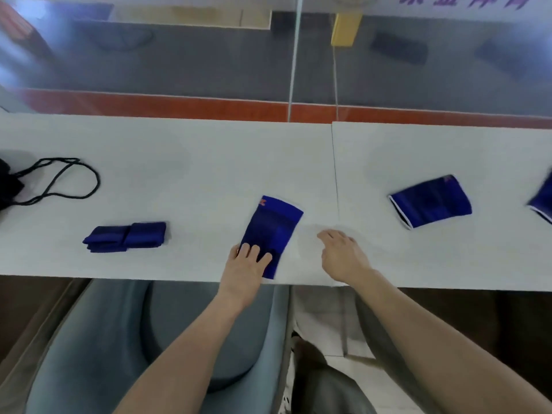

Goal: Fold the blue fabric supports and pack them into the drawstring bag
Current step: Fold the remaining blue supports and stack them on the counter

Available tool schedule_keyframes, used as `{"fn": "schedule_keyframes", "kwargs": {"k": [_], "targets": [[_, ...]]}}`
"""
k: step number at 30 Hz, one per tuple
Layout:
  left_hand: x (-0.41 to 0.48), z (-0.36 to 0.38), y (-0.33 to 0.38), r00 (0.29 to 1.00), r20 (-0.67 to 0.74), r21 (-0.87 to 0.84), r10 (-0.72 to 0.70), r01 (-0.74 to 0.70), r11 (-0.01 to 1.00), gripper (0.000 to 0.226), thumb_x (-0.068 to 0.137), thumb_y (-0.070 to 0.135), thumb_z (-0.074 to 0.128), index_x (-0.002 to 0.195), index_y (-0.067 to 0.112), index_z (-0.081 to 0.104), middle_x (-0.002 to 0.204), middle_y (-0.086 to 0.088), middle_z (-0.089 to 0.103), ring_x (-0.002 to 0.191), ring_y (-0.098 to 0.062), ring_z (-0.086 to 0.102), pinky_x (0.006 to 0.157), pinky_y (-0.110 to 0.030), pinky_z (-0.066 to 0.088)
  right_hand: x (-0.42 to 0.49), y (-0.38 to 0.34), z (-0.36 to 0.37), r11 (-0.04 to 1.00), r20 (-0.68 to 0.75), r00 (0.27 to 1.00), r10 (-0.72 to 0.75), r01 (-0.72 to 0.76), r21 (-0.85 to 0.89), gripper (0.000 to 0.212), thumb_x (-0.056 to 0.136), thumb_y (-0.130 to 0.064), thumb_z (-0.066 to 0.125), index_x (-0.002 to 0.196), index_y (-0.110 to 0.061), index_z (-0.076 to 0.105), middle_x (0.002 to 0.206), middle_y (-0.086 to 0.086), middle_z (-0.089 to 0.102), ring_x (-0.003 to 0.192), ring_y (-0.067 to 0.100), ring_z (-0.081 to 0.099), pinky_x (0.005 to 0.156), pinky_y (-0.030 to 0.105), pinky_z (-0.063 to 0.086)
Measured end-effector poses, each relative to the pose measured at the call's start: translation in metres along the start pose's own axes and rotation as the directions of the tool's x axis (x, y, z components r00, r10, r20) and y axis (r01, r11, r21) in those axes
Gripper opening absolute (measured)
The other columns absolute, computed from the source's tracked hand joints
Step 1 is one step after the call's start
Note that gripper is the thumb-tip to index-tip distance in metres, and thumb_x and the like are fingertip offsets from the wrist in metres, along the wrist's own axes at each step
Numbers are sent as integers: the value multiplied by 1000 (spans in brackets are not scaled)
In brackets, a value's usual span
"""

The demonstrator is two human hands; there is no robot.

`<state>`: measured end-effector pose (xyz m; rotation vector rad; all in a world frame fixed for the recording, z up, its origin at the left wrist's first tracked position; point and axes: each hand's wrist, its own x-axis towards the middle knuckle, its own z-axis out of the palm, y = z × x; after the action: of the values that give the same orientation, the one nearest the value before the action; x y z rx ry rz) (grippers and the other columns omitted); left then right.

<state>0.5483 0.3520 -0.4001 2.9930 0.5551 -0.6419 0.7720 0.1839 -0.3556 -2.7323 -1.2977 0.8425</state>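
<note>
Long white desk (179, 162), two tops butted at a thin seam right of centre. Flat on it near the front edge, a royal-blue elastic fabric support sleeve (276, 225), unfolded, tilted slightly, with a small red mark at its far end. Right of the seam and well apart, a second blue support with white edging (431, 201), also unfolded. Toward the left, a folded bundle of blue supports (125, 236). At the far left edge, a black drawstring bag (7, 186), partly out of view, black cord (74, 174) looped loose across the desk. Left hand (246, 268) with fingers laid flat on the near end of the central sleeve, gripping nothing. Right hand (343, 255) just beside that sleeve, fingers loosely bent, holding nothing. At the right border, a cut-off blue support (543, 198).
</note>
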Motion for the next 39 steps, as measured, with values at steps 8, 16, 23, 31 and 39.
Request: {"fn": "schedule_keyframes", "kwargs": {"k": [8, 16, 23, 31, 39], "targets": [[-29, -12, 26, 984, -173, -343, -44, -18, 939, 36, 79, -6, 69, 94, 25, 57, 88, 6, 58, 79, -26, 56, 65, -38, 46, -131, 37, 26, 992, -54, 991, 120, -118, 39, 57, 104, -21, 52, 160, -11, 44, 156, 12, 55, 146, 31, 50, 120, 47, 43], [-63, -115, 84, 984, -58, -868, -169, 33, 495, 22, 100, 2, 48, 93, 22, 53, 77, 3, 62, 70, -21, 51, 64, -36, 38, -204, 57, 30, 949, -65, 982, 180, -156, 273, 52, 101, -17, 60, 151, -6, 49, 147, 16, 59, 137, 36, 55, 112, 46, 47], [-61, -188, 154, 989, 147, -976, -7, 144, -165, 33, 77, 7, 50, 104, 5, 69, 102, -12, 73, 95, -31, 67, 84, -43, 48, -232, 115, 15, 277, 104, 898, 427, -239, 931, 85, 87, -30, 83, 161, -21, 43, 148, -1, 61, 133, 18, 62, 112, 39, 52], [-32, -222, 238, 990, 100, -961, 103, 123, -247, 35, 89, -5, 34, 97, 6, 66, 98, -12, 72, 88, -27, 71, 74, -36, 59, -241, 201, -24, -337, 155, 958, -240, -232, 912, 38, 102, -19, 69, 133, 0, 59, 152, 19, 62, 140, 36, 61, 125, 56, 42], [8, -208, 247, 958, -70, -887, -279, 68, 457, 34, 95, 12, 79, 76, 40, 77, 78, 7, 60, 69, -9, 53, 71, -28, 43, -221, 267, -52, 555, -9, 975, 221, -119, 823, 13, 102, -36, 75, 99, -24, 80, 94, -2, 79, 92, 19, 76, 95, 47, 63]]}}
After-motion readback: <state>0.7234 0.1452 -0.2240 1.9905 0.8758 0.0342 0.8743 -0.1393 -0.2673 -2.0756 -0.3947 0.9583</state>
